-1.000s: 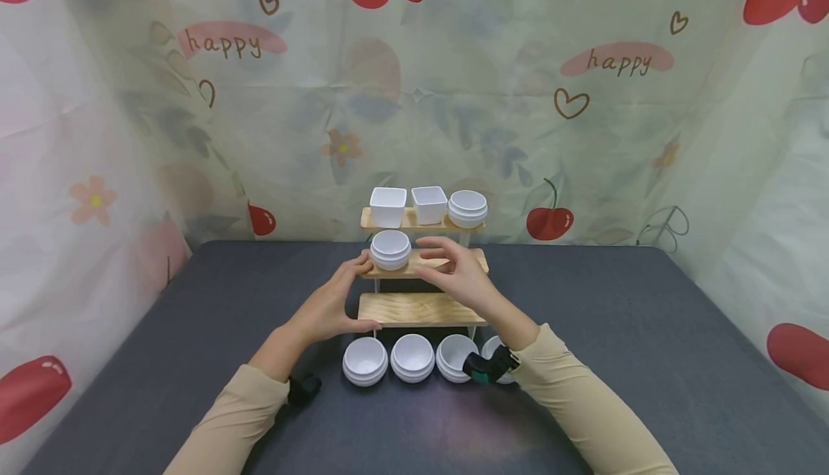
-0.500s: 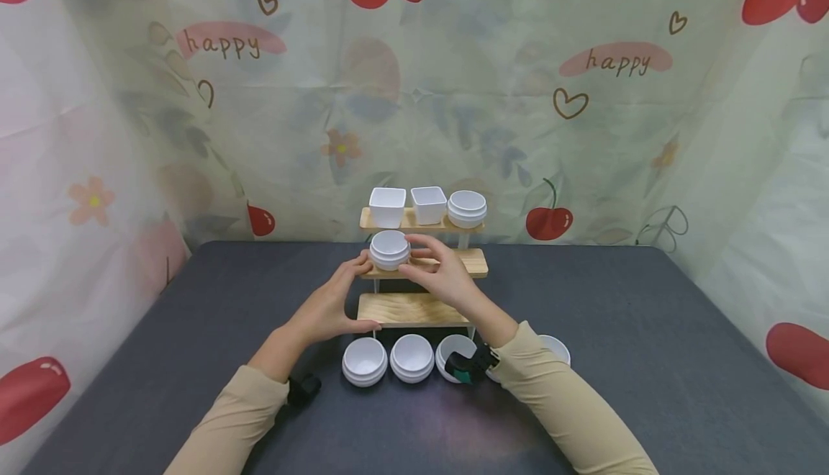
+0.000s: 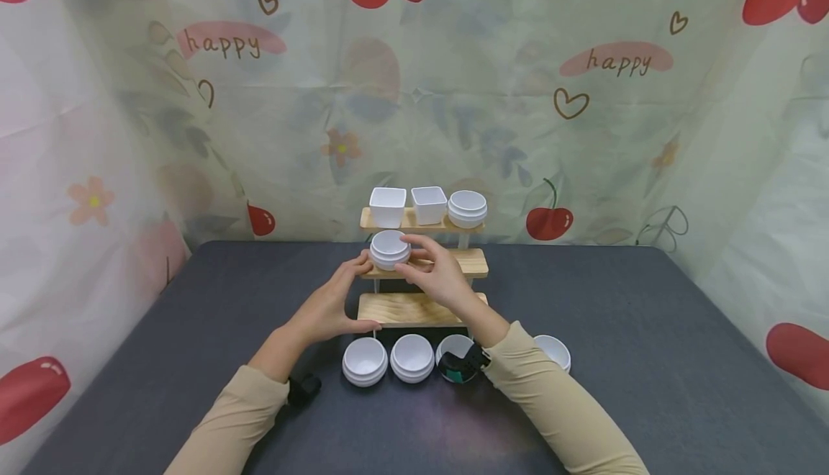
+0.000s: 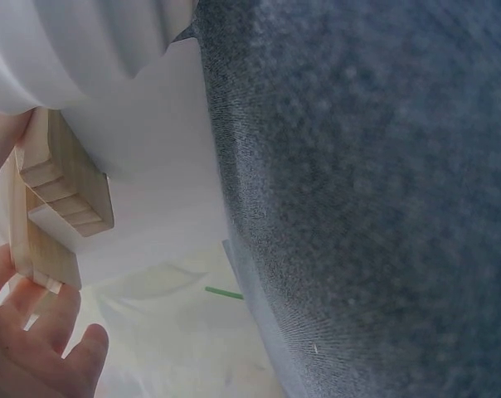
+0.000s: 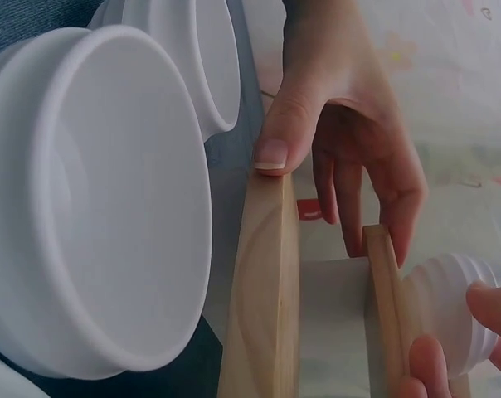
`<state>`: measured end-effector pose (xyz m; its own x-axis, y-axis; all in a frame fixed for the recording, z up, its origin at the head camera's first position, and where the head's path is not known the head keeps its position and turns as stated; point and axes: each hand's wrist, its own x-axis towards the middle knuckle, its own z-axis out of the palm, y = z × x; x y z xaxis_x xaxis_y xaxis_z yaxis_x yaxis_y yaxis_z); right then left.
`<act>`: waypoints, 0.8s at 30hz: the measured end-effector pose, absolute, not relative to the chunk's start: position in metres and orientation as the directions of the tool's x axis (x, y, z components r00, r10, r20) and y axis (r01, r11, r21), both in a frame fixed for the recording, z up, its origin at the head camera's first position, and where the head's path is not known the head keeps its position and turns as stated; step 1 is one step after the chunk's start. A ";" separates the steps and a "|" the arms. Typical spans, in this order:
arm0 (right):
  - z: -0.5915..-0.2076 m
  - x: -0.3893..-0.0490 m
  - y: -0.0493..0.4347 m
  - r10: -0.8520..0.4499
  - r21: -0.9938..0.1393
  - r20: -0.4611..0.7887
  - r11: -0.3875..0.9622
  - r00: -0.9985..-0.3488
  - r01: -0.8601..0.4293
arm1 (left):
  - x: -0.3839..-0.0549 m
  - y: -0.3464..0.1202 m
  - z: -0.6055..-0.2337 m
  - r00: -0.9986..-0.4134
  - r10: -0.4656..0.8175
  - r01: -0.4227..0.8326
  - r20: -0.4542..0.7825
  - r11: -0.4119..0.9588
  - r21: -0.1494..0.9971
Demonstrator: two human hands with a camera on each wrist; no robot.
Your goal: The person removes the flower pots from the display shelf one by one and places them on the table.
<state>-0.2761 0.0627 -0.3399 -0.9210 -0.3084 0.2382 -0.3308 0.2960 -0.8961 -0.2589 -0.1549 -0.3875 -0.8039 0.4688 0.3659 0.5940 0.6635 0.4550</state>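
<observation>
A white round bowl point(image 3: 390, 248) with a stepped rim sits at the left end of the middle board of a three-tier wooden stand point(image 3: 414, 309). My right hand point(image 3: 440, 273) pinches that bowl from its right side, thumb low and fingers near the rim. At the stand's left side, my left hand point(image 3: 330, 306) is spread, its thumb touching the end of the lowest board and its fingers at the end of the middle board. In the right wrist view, the left hand point(image 5: 342, 124) presses the lowest board point(image 5: 263, 274) with its thumb.
Two square white bowls point(image 3: 388, 206) and a round one point(image 3: 468, 209) stand on the top board. Several round bowls point(image 3: 365, 361) line the dark tablecloth before the stand, some partly behind my right wrist and sleeve. A patterned curtain point(image 3: 453, 101) hangs behind.
My right hand has moved left across the middle board and taken hold of the round bowl there. My left hand keeps its place on the stand.
</observation>
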 end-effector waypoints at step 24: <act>-0.342 -0.278 0.061 -0.211 -0.900 0.262 0.299 -0.942 -0.318 | -0.257 -0.154 -0.387 -0.814 0.464 0.581 0.350 0.668 0.465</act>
<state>-0.2775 0.0607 -0.3424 -0.9416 -0.2114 0.2621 -0.3176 0.2992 -0.8998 -0.2574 -0.1543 -0.3866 -0.8136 0.4644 0.3498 0.5812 0.6680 0.4648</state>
